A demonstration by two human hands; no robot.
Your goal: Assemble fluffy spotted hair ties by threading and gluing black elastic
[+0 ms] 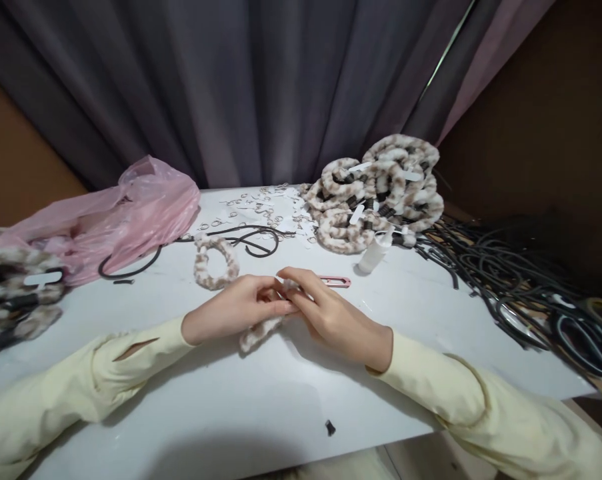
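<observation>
Centre: the left hand and right hand, fingertips pinching one spotted plush strip, partly hiding it. Beyond: one plush ring, one bottle, one half-hidden pink tool. Left: one pink plastic bag.

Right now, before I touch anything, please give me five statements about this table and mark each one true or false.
1. The left hand and the right hand meet at a furry piece. True.
2. The pink bag lies on the right side of the table. False: it lies on the left side.
3. The small bottle is nearer to the furry pile than to the pink bag. True.
4. The furry ring is in the right hand. False: it lies on the table, beyond the left hand.
5. A small black piece lies near the table's front edge. True.
</observation>
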